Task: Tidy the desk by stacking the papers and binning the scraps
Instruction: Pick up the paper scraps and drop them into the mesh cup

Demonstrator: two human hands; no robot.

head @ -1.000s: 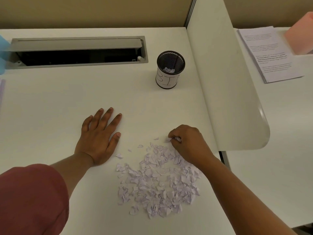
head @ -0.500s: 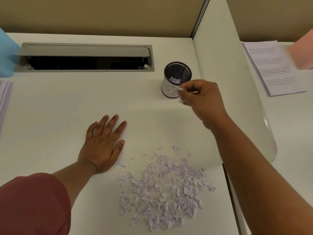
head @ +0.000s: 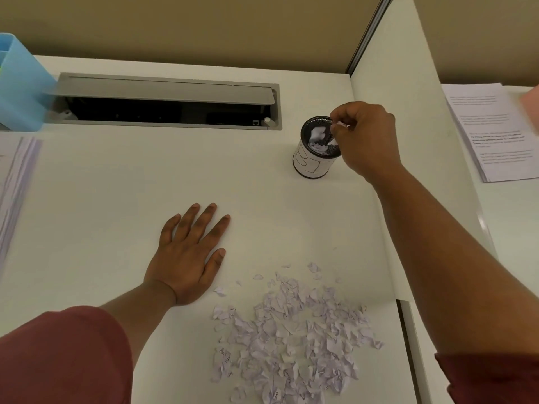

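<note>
A black mesh cup labelled as a bin [head: 312, 163] stands on the white desk [head: 116, 199] at the back right, with white scraps inside. Over its rim my right hand [head: 364, 138] pinches small paper scraps [head: 339, 124] between thumb and fingertips. A wide pile of torn white paper scraps [head: 291, 339] lies near the desk's front edge. Flat on the desk, left of the pile, rests my left hand [head: 189, 258] with fingers spread. A stack of papers [head: 17, 182] shows at the left edge.
A white divider panel [head: 408, 141] stands right of the bin. Beyond it, printed sheets [head: 495, 132] lie on the neighbouring desk. An open cable tray [head: 166, 109] runs along the back. A light blue holder [head: 20, 86] stands at the back left.
My right hand picked scraps from the pile, carried them up and away, and now holds them over the bin's mouth. My left hand stayed flat on the desk.
</note>
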